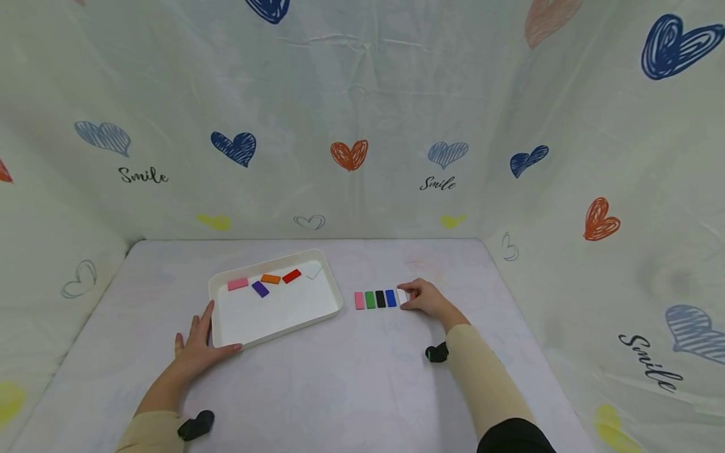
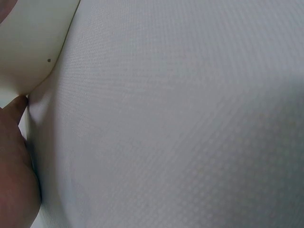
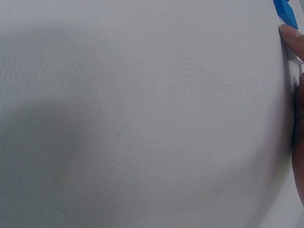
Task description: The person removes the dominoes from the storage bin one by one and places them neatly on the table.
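My right hand (image 1: 426, 299) pinches a small flat white block (image 1: 401, 296) between thumb and fingers, at the right end of a row on the table. Beside it in that row lie blue (image 1: 391, 298), black (image 1: 381, 299), green (image 1: 370, 300) and pink (image 1: 359, 301) blocks. My left hand (image 1: 198, 347), fingers spread, touches the near left corner of a shallow white tray (image 1: 277, 316). Inside the tray are pink (image 1: 238, 284), purple (image 1: 260, 289), orange (image 1: 270, 279), red (image 1: 291, 276) and white (image 1: 313, 270) blocks. In the right wrist view, a fingertip shows near the blue block (image 3: 286, 13).
A pale table (image 1: 340, 390) carries everything. Behind it and at both sides hangs a light curtain (image 1: 391, 214) printed with hearts and the word Smile. Dark wrist devices (image 1: 196, 426) sit by both sleeves.
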The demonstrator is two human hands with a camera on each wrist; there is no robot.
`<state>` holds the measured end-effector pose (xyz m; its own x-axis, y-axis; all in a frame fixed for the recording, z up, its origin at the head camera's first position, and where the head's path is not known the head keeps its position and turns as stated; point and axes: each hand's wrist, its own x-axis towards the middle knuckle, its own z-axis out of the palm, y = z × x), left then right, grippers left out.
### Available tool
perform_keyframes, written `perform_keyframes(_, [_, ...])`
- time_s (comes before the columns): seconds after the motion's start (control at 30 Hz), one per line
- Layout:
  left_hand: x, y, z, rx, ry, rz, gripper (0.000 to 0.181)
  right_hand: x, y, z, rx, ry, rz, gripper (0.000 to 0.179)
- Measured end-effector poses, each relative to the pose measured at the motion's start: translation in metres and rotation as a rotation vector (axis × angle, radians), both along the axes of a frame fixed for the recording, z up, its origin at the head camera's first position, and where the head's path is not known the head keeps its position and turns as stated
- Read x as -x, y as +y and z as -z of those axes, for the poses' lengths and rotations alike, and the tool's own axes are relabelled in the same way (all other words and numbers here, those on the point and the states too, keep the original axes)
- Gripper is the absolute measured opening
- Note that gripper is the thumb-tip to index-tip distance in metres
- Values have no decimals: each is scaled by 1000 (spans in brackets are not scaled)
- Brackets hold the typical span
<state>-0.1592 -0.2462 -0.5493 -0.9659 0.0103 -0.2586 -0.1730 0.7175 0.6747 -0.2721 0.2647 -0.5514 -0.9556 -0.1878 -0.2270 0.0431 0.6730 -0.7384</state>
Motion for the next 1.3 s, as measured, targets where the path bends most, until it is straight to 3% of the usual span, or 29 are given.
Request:
perform_keyframes(0.53, [-2, -3, -1, -13, 32, -6, 129, 0, -2, 2, 16, 2, 14, 54])
perform_keyframes(0.8, [-3, 0, 0, -5, 14, 3, 126, 4, -8, -12, 5, 44, 74, 53])
perform_keyframes(0.9, [-3, 0, -2, -9, 11, 3, 126, 10, -18, -23, 22, 79, 66, 50])
perform_keyframes(1.1, [-2, -1, -3, -9, 9, -5, 127, 18, -51, -47, 103, 102, -25, 52])
perform_keyframes(1.3, [-2, -1, -1, -7, 16, -6, 126, 24, -88, -48, 148, 80, -59, 52])
